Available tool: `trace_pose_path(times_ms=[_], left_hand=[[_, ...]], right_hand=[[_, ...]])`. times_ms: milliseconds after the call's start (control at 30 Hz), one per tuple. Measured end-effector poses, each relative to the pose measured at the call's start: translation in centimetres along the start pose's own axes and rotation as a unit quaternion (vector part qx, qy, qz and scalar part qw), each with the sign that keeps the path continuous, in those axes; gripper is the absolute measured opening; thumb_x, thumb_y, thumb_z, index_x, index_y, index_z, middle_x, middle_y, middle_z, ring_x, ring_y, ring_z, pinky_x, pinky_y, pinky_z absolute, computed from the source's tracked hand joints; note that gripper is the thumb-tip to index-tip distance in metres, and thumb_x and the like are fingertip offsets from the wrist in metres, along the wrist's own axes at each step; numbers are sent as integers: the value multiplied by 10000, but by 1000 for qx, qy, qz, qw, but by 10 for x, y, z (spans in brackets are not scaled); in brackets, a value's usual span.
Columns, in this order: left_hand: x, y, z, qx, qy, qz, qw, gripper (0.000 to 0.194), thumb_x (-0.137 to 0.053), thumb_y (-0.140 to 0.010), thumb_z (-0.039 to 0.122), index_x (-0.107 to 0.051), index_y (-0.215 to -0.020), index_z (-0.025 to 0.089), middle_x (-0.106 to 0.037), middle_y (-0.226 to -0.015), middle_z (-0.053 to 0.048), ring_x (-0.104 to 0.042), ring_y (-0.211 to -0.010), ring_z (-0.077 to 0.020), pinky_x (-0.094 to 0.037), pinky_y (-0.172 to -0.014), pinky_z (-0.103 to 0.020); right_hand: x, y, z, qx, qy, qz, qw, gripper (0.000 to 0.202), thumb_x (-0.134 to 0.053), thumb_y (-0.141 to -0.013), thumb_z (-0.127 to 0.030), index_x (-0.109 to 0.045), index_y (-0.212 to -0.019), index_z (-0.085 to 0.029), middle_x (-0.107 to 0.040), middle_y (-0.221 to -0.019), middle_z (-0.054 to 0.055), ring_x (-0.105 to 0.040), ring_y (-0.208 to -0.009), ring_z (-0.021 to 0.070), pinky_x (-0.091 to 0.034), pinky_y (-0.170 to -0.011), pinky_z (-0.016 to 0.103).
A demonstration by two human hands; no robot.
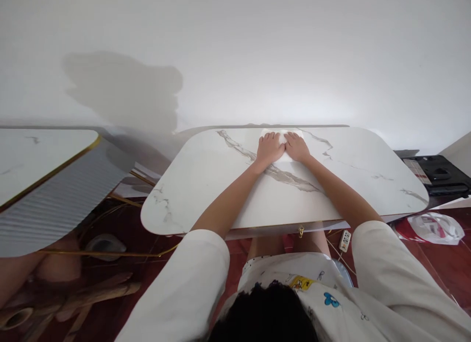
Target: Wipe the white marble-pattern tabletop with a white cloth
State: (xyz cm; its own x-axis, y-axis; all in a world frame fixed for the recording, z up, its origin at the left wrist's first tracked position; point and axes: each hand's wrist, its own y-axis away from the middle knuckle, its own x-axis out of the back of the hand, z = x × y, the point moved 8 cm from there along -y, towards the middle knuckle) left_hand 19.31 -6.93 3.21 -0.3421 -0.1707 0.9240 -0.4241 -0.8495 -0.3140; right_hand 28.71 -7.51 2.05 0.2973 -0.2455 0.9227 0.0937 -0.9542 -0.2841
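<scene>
A thin white sheet (286, 157), tissue or cloth, lies flat on the white marble-patterned tabletop (198, 185) near its wall-side edge. My left hand (270, 146) rests palm down on the left part of the sheet, its fingers slightly bent and a little apart. Close beside it, my right hand (296, 146) presses on the right part, also palm down with fingers apart. The thumbs nearly meet in the middle. Neither hand visibly grips the sheet; what lies under the palms is hidden.
A white wall (235, 57) stands right behind the table. To the left is another marble-patterned table (40, 155) with gold trim. A black appliance (439, 172), a power strip (345, 241) and a plastic bag (436, 228) are at the right. A gold latch (301, 231) hangs at the front edge.
</scene>
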Motion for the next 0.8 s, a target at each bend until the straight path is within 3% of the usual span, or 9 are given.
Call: trace_pose_path(times_ms=[333,533,800], left_hand=[[16,51,19,3,-5,-8,1000,407,-373,-926,282,-522,-1290,175,-555,-1360,-144,-441,-1293,-310,-345,-1054,-476],[24,95,32,5,-39,-48,998,477,-351,-934,280,-459,-1385,169,-480,-1463,-155,-394,-1360,-324,-330,-1086,-510],[41,168,41,12,-57,-56,997,569,-360,-913,308,-452,-1446,132,-446,-1513,-178,-387,-1403,-348,-319,-1130,-525]], right_hand=[[12,52,-23,-9,19,-10,1000,489,-264,-954,-173,-493,-1384,-121,-456,-1512,141,-380,-1401,290,-317,-1133,480],[18,98,-44,-16,35,-32,999,501,-289,-974,-214,-440,-1439,-106,-408,-1549,162,-343,-1436,304,-303,-1143,479],[25,170,-82,-20,25,-35,999,557,-327,-950,-247,-417,-1488,-133,-374,-1572,142,-321,-1462,298,-280,-1172,496]])
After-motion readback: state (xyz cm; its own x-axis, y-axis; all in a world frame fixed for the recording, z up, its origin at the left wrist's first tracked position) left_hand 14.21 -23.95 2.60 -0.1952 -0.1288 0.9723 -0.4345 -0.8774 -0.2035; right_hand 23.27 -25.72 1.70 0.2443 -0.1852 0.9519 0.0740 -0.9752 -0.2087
